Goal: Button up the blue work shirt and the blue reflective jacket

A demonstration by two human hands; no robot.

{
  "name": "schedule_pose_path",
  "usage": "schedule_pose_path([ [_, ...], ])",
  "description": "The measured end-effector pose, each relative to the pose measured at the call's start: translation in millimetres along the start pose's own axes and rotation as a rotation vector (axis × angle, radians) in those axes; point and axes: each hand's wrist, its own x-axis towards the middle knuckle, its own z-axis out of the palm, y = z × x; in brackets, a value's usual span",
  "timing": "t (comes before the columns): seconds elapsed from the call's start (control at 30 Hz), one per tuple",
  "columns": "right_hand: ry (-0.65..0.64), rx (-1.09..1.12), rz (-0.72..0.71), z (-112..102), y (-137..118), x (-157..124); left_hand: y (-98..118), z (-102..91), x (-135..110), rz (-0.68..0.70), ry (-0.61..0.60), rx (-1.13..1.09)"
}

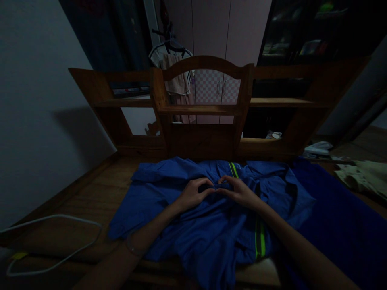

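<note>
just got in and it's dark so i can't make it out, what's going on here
A person is handling a blue garment with striped bands, spread rumpled on a wooden surface. The left hand and right hand meet near its middle, fingers close together. They seem to be pinching the fabric, but it's too dark to be sure. A darker blue cloth lies to the right, and a wooden shelf unit stands behind.

Home, bedroom-like room, dim, household furniture set close. Signs: clothes (pixel 177 80) on hanger (pixel 179 49), hung from dark stand (pixel 164 16); tall pink cupboard (pixel 211 32) with checked door panels (pixel 207 83); dark cabinet (pixel 298 30) holding assorted items (pixel 313 47); wooden shelf unit (pixel 202 109), arched top (pixel 202 61); plain pale wall (pixel 36 100).
</note>
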Motion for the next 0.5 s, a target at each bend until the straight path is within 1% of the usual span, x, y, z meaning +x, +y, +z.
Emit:
schedule_pose_path([
  [0.1,0.030,-0.057,-0.048,3.8,0.1,-0.6,-1.0,0.8,0.4,-0.006,0.034,0.017],
  [0.23,0.053,-0.200,-0.015,8.5,-2.4,-1.0,-0.9,1.7,1.1,-0.044,0.095,0.021],
  [0.37,0.096,-0.360,-0.048,10.8,-10.8,-1.7,-1.2,3.1,3.0,-0.079,0.147,-0.031],
  [0.5,0.101,-0.429,-0.051,9.3,-15.8,-3.1,-3.0,7.3,4.6,-0.121,0.159,-0.092],
])
